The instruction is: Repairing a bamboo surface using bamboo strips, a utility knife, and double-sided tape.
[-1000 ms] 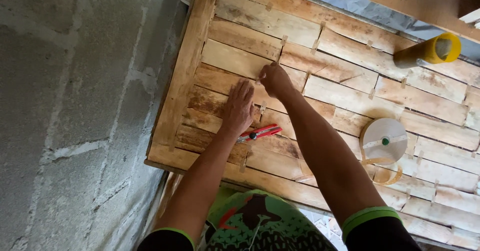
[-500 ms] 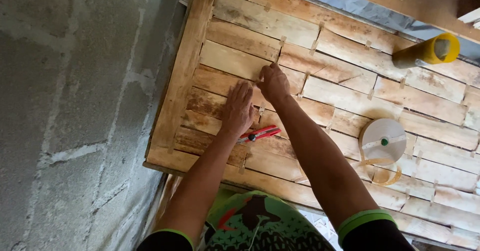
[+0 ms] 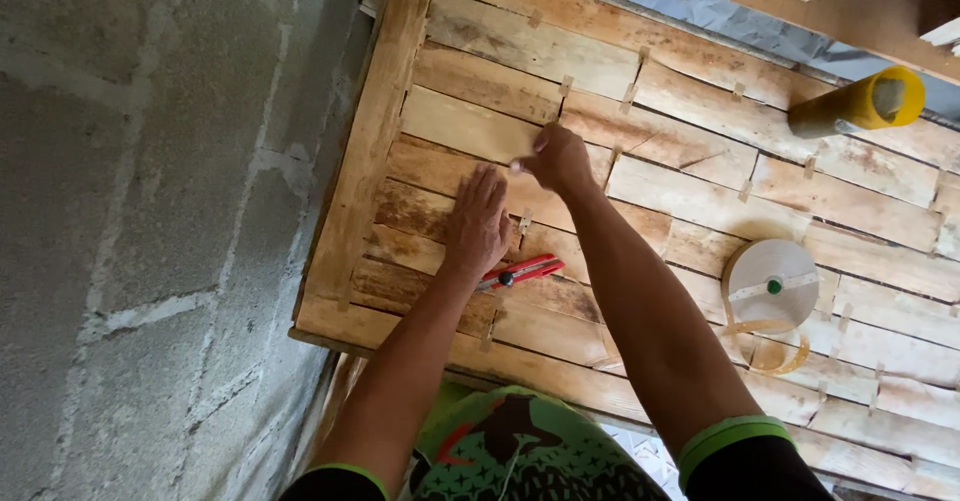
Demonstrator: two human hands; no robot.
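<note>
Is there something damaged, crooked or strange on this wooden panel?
Some wooden strips near the left hand carry dark stains, and strip ends do not line up. A length of tape hangs loose from the tape roll. Nothing looks broken or spilled.

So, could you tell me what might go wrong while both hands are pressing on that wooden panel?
The red utility knife lies right beside the left hand; a slip of the palm could catch it. The slats look rough, so the right hand pressing at a joint may pick up splinters. The yellow tube lies on its side near the panel's far edge and might roll off.
</note>
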